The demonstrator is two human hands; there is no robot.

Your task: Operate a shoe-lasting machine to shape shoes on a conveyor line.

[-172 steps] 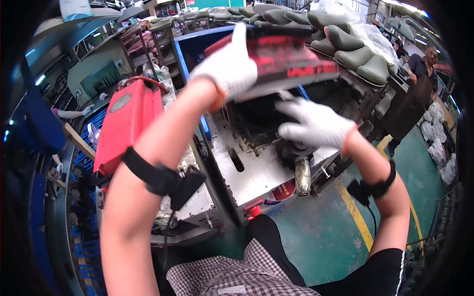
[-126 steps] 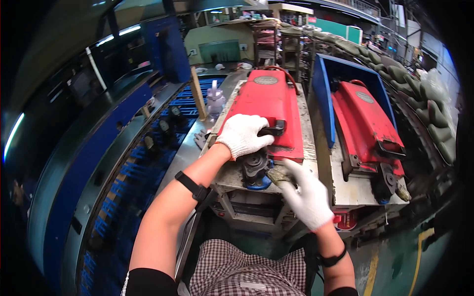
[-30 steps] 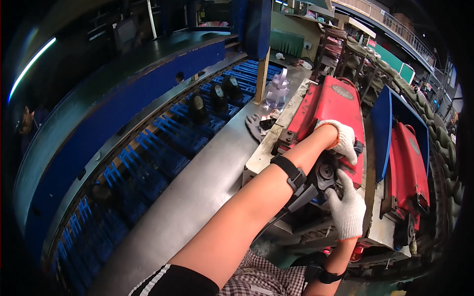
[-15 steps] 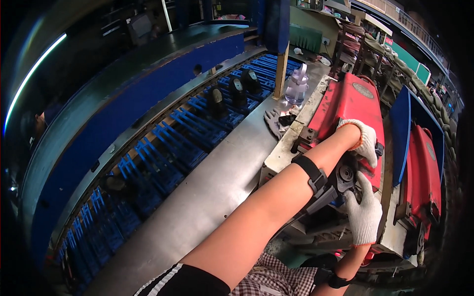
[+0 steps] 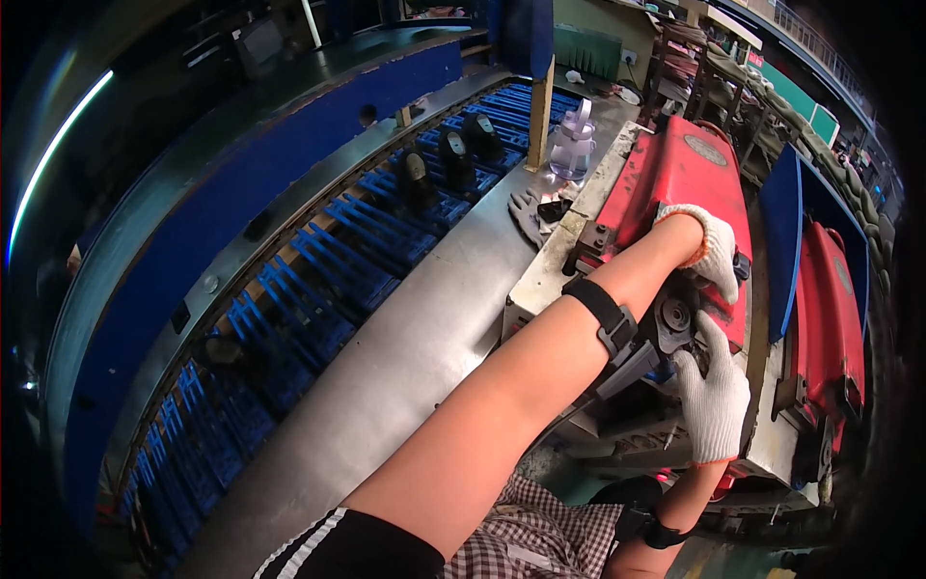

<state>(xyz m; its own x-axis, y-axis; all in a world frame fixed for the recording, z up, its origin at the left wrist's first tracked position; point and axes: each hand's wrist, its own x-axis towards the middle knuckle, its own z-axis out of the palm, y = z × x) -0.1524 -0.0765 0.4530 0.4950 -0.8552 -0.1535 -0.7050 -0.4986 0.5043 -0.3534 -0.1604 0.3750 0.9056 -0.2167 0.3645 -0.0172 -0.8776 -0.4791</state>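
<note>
My left hand [image 5: 712, 256], in a white knit glove with an orange cuff, reaches over the red machine cover [image 5: 687, 164]. Its fingers bend down together beside a black knob [image 5: 742, 266], and what is at their tips is hidden. Under it, at the front of the machine, is a black rounded part with a ringed disc [image 5: 674, 313]; its exact kind is unclear. From below, my gloved right hand [image 5: 712, 400] meets this part's lower right edge, with thumb and forefinger on either side of dark material.
To the left, a metal ledge [image 5: 405, 318] runs beside a blue slatted conveyor [image 5: 347, 227] carrying several dark shoe-like pieces [image 5: 453, 154]. A clear bottle [image 5: 574, 145] and a grey glove [image 5: 526, 214] lie along the ledge. A second red machine [image 5: 828, 318] stands right, behind a blue panel [image 5: 783, 241].
The view has shifted slightly, so the surroundings sit a little higher and further left. Both hands keep nearly the same places at the machine.
</note>
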